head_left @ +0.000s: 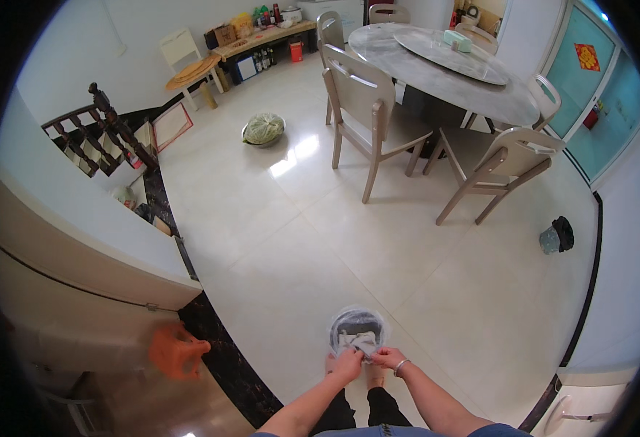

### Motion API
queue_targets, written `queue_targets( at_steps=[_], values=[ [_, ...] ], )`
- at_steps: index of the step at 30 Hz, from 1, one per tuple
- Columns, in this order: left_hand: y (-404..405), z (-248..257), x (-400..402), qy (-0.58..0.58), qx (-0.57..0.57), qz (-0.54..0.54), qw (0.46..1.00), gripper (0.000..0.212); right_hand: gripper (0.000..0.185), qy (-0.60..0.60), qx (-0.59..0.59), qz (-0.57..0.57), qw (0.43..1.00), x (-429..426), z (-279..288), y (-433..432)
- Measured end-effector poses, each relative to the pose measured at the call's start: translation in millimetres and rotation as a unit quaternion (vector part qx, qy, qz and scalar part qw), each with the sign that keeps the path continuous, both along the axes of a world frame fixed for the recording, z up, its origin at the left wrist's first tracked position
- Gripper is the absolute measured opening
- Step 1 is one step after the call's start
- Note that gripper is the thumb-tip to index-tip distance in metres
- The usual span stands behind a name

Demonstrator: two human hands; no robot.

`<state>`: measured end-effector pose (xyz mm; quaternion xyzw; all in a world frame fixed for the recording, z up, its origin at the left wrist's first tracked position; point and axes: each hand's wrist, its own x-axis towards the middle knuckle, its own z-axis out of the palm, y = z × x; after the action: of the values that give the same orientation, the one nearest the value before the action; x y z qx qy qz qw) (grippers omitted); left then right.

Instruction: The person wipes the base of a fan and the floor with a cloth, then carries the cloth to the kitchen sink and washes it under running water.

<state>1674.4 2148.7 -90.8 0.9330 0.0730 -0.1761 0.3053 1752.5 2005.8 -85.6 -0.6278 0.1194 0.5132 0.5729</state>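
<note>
A round bin lined with a clear plastic bag (335, 322) stands on the floor just in front of my feet, with crumpled whitish material (359, 340) inside. My left hand (349, 363) pinches the near rim of the bag. Close by on the right, my right hand (388, 358), with a bracelet at the wrist, also has its fingertips closed on the bag's near edge. The small gap between the hands lies over the bin's near side. What exactly each fingertip grips is small in view.
An orange plastic stool (175, 349) stands at the lower left beyond a dark threshold. Chairs (361, 98) surround a round marble-look table (374, 49). A metal bowl (268, 143) holds a cabbage (264, 129). A small bin with a black bag (562, 234) stands at the right.
</note>
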Motion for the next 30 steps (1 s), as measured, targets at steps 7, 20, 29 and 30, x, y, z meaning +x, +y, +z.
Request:
queue_targets(
  at_steps=[7,20,29,30],
  values=[
    [0.1,-2.5,-9.3,-0.089,-0.013,0.024,0.996,0.011,0.016,-0.007,-0.005,0.009,1.000,-2.2,-5.0,-3.0],
    [2.4,-4.0,-31.4,-0.032,-0.075,0.008,0.997,0.009,0.017,-0.058,-0.040,0.083,0.994,12.1,35.1,8.4],
    [27.2,-77.2,-55.4,-0.117,-0.050,-0.047,0.991,0.013,0.015,-0.092,-0.041,0.130,0.986,6.7,52.9,19.2],
    [28.0,-71.0,-54.2,-0.118,-0.051,-0.049,0.991,0.013,0.015,-0.092,-0.043,0.128,0.987,8.2,53.6,18.1]
  ],
)
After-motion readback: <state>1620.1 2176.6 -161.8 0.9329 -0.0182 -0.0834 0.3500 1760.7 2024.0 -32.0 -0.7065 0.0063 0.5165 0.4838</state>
